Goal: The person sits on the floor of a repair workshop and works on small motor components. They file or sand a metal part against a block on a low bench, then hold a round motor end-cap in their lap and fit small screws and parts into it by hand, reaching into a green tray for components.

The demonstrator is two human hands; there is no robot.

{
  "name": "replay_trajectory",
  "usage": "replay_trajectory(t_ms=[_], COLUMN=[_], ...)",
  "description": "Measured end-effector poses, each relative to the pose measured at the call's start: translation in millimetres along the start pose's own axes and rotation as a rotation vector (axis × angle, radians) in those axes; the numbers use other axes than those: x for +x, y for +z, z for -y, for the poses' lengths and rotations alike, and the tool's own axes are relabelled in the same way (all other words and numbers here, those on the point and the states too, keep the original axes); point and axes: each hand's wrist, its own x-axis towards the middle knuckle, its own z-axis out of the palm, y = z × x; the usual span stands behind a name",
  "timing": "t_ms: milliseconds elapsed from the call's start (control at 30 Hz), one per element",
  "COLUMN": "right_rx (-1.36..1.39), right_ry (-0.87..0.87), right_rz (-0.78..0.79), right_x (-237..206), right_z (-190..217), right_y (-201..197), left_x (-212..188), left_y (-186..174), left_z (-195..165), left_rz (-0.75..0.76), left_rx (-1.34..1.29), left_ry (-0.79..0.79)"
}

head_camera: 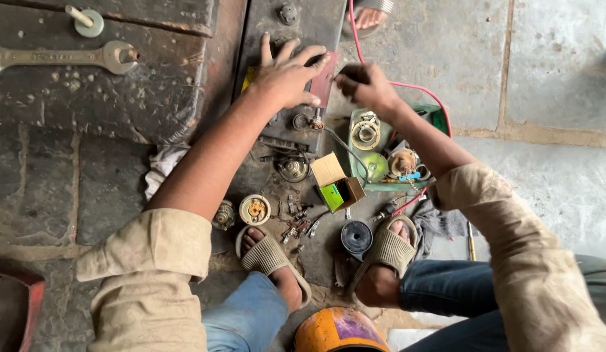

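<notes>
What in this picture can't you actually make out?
- Head view: what the right hand pinches is hidden by its own fingers.
- The red sheet is mostly covered by the left hand.
- The small parts between the sandals are too small to identify.
- The orange dome is cut off by the bottom edge.
- The wrench runs off the left edge.

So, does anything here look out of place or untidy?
Yes. Small screws and metal parts lie scattered loose on the ground between the sandalled feet, and a small cardboard box lies tipped on its side, open.
</notes>
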Motion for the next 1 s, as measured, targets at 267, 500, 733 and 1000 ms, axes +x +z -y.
replay_trajectory(t_ms=[267, 500, 733, 1000], right_rx=[-0.024, 0.012, 0.136, 0.196], right_ry=[0.01, 0.06, -0.044, -0.054], right_rz=[0.146, 0.109, 0.051, 0.11], right_x=[5, 3, 3, -12], right_z=[-1, -3, -8, -15], right_y=[-9, -3, 1, -11], left_x=[-4, -3, -2, -4], left_y=[-7, -8, -4, -5], left_z=[-2, -4, -3, -3], left_rz=[0.032, 0.072, 0.026, -0.016], left_rx=[-0.004, 0.004, -0.005, 0.021], left_ry=[-0.023, -0.037, -0.017, 0.004])
